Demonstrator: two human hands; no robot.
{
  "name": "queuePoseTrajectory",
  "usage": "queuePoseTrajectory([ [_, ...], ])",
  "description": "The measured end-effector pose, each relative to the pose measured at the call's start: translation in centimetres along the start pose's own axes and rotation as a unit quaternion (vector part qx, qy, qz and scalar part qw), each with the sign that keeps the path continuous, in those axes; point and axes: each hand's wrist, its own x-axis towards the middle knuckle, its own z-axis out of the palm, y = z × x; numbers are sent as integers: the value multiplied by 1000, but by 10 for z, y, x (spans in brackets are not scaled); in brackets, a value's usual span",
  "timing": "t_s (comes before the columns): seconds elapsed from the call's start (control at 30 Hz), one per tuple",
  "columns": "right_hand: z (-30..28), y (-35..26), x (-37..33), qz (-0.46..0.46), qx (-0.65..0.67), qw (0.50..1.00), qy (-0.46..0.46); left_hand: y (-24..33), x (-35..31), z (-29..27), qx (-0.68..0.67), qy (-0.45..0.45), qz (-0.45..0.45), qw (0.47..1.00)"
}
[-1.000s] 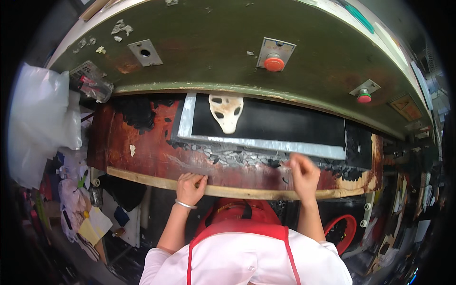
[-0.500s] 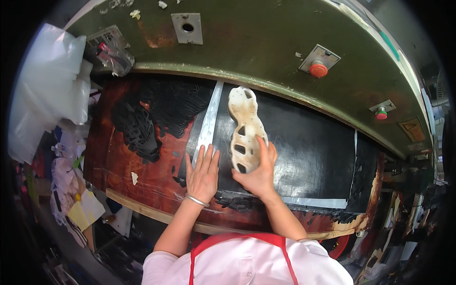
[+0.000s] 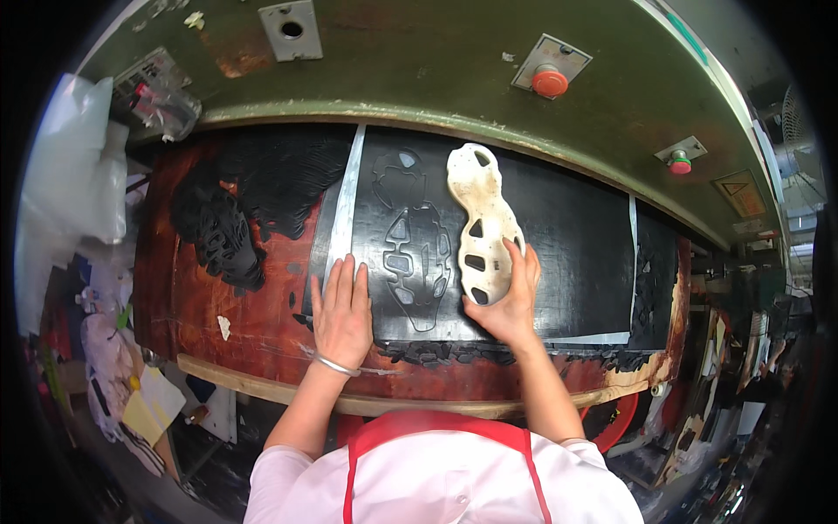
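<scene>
My right hand (image 3: 508, 301) grips the near end of an off-white, sole-shaped cutting die (image 3: 476, 196) with several openings, thumb at its near end and fingers along its right edge. The die is over a black sheet (image 3: 580, 253); whether it touches I cannot tell. Left of it, a sole outline with inner shapes (image 3: 416, 253) shows cut into the sheet. My left hand (image 3: 343, 319) lies flat with fingers stretched at the sheet's left side, by a pale strip (image 3: 346, 205). A metal bangle circles that wrist.
Black cut pieces (image 3: 218, 236) and a fanned pile of black parts (image 3: 292, 175) lie on the reddish board (image 3: 188, 306) at left. Beyond it runs a green machine beam (image 3: 410, 70) with a red button (image 3: 550, 82). Clear plastic sheeting (image 3: 74, 175) hangs at far left.
My right hand has shifted the die to the right, uncovering the sole outline in the sheet. My left hand stays flat near the pale strip. The view has also shifted.
</scene>
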Motion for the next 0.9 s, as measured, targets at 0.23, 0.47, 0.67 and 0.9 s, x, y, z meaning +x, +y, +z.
queuePoseTrajectory([
  [0.23, 28, 34, 47, -48, 0, 999, 2, -9, 59, 11, 17, 71, -4, 997],
  [0.47, -109, 110, 161, 91, 31, 918, 384, -6, 69, -12, -17, 104, -27, 994],
  [0.67, -111, 141, 215, 43, -69, 896, 436, -6, 79, 29, -100, 30, -58, 993],
  [0.9, -99, 150, 178, 48, -28, 927, 372, -17, 106, 35, -119, 87, 8, 989],
])
